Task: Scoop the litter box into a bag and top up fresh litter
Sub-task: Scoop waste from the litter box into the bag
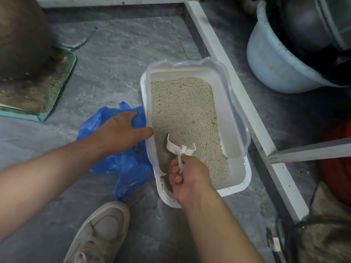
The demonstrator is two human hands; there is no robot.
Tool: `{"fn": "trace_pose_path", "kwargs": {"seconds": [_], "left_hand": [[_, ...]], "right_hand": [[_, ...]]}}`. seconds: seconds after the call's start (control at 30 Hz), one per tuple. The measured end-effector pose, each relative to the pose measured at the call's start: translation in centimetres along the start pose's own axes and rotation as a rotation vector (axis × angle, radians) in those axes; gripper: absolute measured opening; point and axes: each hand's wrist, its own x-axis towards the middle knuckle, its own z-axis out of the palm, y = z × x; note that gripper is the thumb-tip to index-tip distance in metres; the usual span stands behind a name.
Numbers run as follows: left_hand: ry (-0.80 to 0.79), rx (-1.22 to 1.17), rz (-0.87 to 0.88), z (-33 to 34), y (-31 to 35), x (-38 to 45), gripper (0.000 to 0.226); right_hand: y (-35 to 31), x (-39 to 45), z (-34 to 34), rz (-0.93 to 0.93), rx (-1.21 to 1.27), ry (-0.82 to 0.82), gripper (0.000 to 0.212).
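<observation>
A white litter box (235, 184) with a clear rim stands on the grey floor, holding beige litter (185, 111). My right hand (188, 175) grips the handle of a white scoop (180, 149), whose blade rests in the litter at the near left of the box. A crumpled blue plastic bag (123, 162) lies on the floor against the box's left side. My left hand (121, 130) lies on the bag beside the box's left wall, fingers spread toward the rim.
A white frame rail (237, 95) runs diagonally right of the box. A pale blue tub (266, 69) sits at the upper right. A dirty green-edged base (38, 88) stands at the left. My shoe (102, 230) is at the bottom.
</observation>
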Motion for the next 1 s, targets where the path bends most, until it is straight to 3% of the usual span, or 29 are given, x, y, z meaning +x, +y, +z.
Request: {"fn": "trace_pose_path", "kwargs": {"seconds": [0.13,0.43,0.67,1.0], "left_hand": [[0.003,0.011,0.008,0.1,0.1,0.0,0.084],[-0.011,0.01,-0.005,0.1,-0.1,0.3,0.086],[0.005,-0.046,0.027,0.6,0.7,-0.1,0.052],[0.014,-0.043,0.055,0.5,0.2,0.3,0.054]], "right_hand": [[0.2,0.0,-0.8,-0.013,0.057,0.005,0.023],[-4.0,2.2,-1.7,-0.069,-0.132,0.008,0.016],[-5.5,4.0,-1.6,-0.093,-0.217,-0.021,0.015],[-9.2,6.8,-2.1,-0.118,-0.295,-0.072,0.027]]}}
